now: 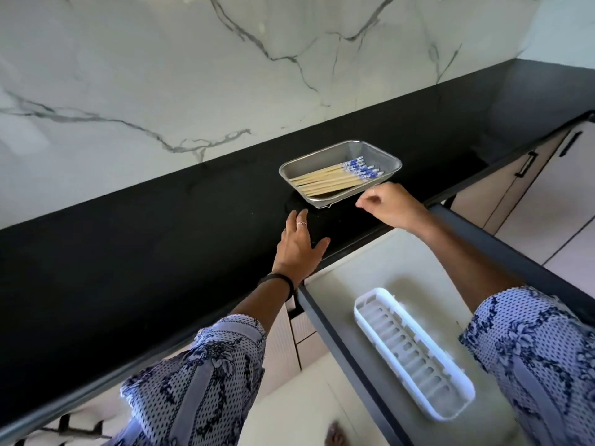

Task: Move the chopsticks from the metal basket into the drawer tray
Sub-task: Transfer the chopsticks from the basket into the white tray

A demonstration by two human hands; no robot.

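Nearest the camera, at about 5 o'clock, a white slotted plastic tray (pixel 415 355) lies on the pale floor of the open drawer (pixel 347 262), long axis running toward 11 o'clock; its slots hold nothing. The drawer's dark rim crosses the view beside it. Two patterned blue sleeves (pixel 199 381) frame the lower edge, and a bare foot shows at 6 o'clock on the floor.

Farther out, the black countertop (pixel 128 246) runs from 8 o'clock to 2 o'clock. The left hand (pixel 297 249), with a dark band at the wrist and a ring on one finger, lies flat with fingers spread, resting on or just over the counter near its front edge, at about 7 o'clock from the basket; it holds nothing.

The right hand (pixel 391 204) hovers above the counter edge just beside the basket's near right corner, fingers curled loosely inward and thumb and forefinger close together, gripping nothing visible. Nothing lies between it and the basket.

Beyond, the metal mesh basket (pixel 291 170) sits on the counter near centre. The bamboo chopsticks (pixel 325 181) lie bundled inside it, blue-and-white patterned ends pointing toward 2 o'clock.

Farthest, the white veined marble backsplash (pixel 193 75) rises behind; cabinet doors with black handles (pixel 524 165) stand at 3 o'clock.
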